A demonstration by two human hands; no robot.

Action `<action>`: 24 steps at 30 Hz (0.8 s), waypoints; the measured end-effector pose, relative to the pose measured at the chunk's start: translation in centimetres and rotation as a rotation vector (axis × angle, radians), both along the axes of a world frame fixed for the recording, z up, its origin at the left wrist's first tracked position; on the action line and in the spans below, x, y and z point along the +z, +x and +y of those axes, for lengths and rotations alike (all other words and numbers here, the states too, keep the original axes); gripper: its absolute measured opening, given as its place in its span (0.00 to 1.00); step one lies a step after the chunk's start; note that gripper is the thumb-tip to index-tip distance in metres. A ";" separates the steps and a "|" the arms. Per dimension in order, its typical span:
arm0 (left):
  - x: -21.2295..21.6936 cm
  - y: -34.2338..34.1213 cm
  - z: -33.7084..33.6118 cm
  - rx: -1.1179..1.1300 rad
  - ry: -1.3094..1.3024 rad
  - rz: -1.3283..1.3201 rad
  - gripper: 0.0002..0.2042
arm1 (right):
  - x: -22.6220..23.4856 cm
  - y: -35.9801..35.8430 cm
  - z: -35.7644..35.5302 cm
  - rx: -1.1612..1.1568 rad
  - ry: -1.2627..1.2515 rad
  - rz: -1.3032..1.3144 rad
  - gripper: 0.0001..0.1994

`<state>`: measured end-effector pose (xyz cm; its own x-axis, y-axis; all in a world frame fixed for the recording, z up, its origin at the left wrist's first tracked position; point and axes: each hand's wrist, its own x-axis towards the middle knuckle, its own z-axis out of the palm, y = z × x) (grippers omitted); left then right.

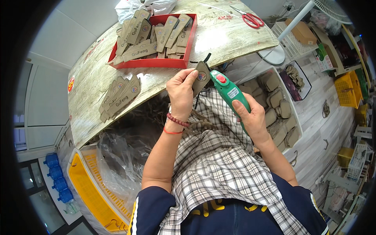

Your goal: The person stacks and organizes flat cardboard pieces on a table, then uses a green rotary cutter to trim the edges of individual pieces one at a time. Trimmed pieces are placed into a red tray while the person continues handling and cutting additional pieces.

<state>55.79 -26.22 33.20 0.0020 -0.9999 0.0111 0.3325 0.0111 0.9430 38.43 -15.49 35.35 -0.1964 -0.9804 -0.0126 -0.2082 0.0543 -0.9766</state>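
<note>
The left hand (181, 88) pinches a tan leather tag (201, 77) between thumb and fingertips, holding it upright just in front of the person's chest, above the edge of the desk (90, 82). Two red cords circle that wrist. The right hand (250, 117) is clenched around the body of a green handheld cutter (228, 92) with a red button on top; its dark tip touches the right edge of the tag, and a thin black thread hangs down from where the two meet.

Beyond the left hand, further across the desk, stands a red tray (188, 43) filled with more tan tags lying in loose overlapping rows. To the left of that hand, near the desk's front edge, a fanned stack of tags (119, 98) lies flat. Far beyond the right hand, near the desk's far edge, lie red-handled scissors (250, 18).

Below and right of the right hand, on the floor, a white bin (295, 113) holds a heap of similar tan pieces. Under the left forearm, a yellow crate (84, 188) lined with clear plastic sits beside the person's knee. A checked cloth (219, 156) covers the lap beneath both hands. Well to the right of the right hand stands a yellow basket (346, 88).
</note>
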 end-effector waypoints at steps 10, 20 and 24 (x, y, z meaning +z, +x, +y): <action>-0.3 -0.1 0.4 -0.036 0.038 -0.064 0.05 | 0.0 0.1 -0.4 -0.004 0.029 -0.089 0.22; -0.2 4.3 -1.0 0.027 0.000 -0.118 0.05 | -1.4 -0.6 -0.1 -0.034 0.064 -0.100 0.21; -1.1 13.9 -4.4 0.215 -0.053 -0.468 0.05 | -1.2 -0.7 0.2 -0.046 0.073 -0.069 0.22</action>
